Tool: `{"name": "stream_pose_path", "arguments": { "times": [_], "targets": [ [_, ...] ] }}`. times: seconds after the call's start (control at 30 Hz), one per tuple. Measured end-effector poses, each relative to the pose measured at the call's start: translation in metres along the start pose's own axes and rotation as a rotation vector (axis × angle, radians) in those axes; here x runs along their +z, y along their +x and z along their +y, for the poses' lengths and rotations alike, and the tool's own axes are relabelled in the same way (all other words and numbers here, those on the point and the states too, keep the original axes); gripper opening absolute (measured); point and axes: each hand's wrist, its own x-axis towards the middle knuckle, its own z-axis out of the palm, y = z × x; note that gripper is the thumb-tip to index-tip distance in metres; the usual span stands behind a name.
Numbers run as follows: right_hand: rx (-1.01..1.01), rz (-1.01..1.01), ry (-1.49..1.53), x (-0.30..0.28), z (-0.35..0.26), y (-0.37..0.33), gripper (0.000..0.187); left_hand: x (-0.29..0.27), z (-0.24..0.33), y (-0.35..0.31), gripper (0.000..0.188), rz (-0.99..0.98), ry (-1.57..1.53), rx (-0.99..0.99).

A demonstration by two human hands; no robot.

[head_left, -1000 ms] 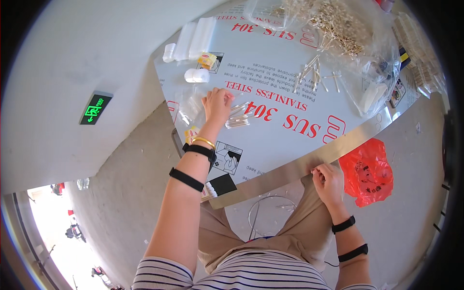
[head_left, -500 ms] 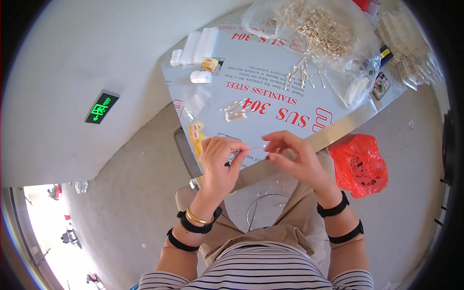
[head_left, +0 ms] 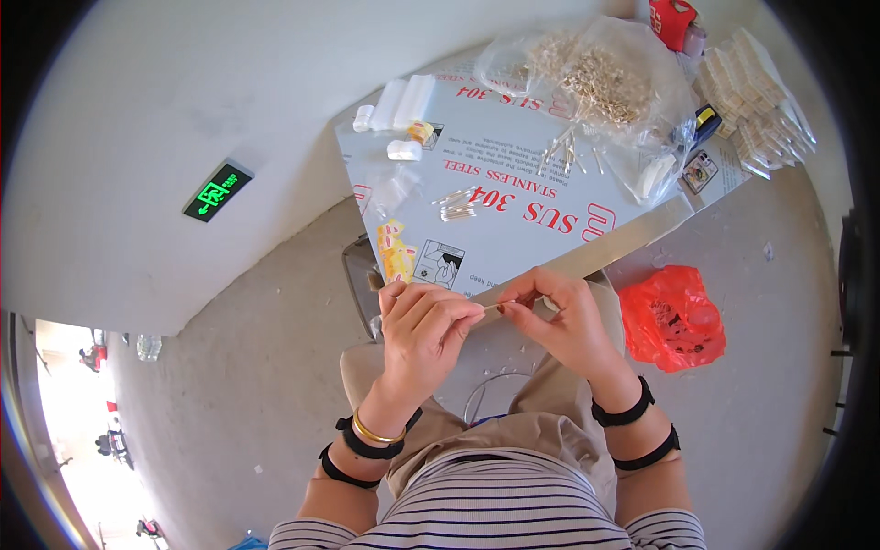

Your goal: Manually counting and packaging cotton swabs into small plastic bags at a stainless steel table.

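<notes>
The left hand (head_left: 426, 330) was pinched on a thin pale stick (head_left: 491, 306), its thumb and forefinger together on one end, while the right hand (head_left: 564, 321) had its thumb and forefinger closed on the other. In the head view, the only feed I had, I saw the stick stretched between the two sets of fingertips, just in front of the near edge of the table (head_left: 522, 257) and above the wearer's lap; its very ends were covered, so I could not tell their shape. The remaining fingers of the left hand were curled, and black straps (head_left: 625, 403) circled both forearms, with a gold bangle (head_left: 376, 433) on the left wrist. Beyond the hands, I made out a small batch of swabs (head_left: 458, 211) lying on the table, with clear pouches (head_left: 396, 190) to their left and yellow packets (head_left: 396, 255) at the left edge. Farther back were a white bundle (head_left: 404, 150) and white sleeves (head_left: 417, 99). At the far right, a clear bag (head_left: 676, 137) held a large heap of swabs, a few loose ones (head_left: 568, 154) lay just beside it, and a phone (head_left: 699, 172) rested near stacked packs (head_left: 744, 96). A red bag (head_left: 674, 319) showed past the table's right side, and a green sign (head_left: 218, 191) glowed on the wall to the left.
</notes>
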Motion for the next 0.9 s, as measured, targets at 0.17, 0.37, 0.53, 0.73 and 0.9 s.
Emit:
{"name": "stream_pose_path", "arguments": {
  "times": [0.17, 0.37, 0.53, 0.73, 0.9],
  "targets": [
    [-0.012, 0.012, -0.018, 0.001, -0.006, -0.011, 0.008, -0.008, 0.009, -0.006, 0.019, -0.005, -0.124, -0.092],
    [0.022, 0.079, 0.027, -0.004, -0.004, -0.015, 0.01, -0.014, 0.011, -0.005, 0.016, -0.044, -0.209, -0.285],
    [0.047, 0.083, 0.091, -0.005, 0.0, -0.016, 0.008, -0.015, 0.008, -0.005, 0.012, -0.019, -0.181, -0.225],
    [-0.051, 0.101, -0.007, -0.003, -0.001, -0.017, 0.008, -0.017, 0.01, -0.007, 0.01, -0.032, -0.301, -0.366],
    [0.067, 0.071, 0.112, 0.006, 0.013, -0.012, 0.006, -0.005, -0.006, -0.016, 0.011, -0.033, -0.236, -0.301]
  ]
}}
